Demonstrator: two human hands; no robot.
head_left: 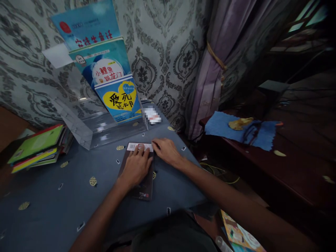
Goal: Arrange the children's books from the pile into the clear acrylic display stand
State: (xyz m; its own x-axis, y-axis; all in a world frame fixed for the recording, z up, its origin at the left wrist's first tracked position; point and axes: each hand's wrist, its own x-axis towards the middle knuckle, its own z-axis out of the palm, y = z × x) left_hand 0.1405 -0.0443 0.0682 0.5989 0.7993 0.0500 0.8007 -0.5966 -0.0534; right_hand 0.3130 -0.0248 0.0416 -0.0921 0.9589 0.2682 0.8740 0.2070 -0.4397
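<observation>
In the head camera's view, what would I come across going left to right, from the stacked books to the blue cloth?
Stack of books → left hand → right hand → blue cloth.

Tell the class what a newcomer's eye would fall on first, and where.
The blue book with a yellow heart probably draws the eye first, at the front of a clear stand. Nearer, the left hand rests on a dark book on the table, the right hand at its upper right corner.
</observation>
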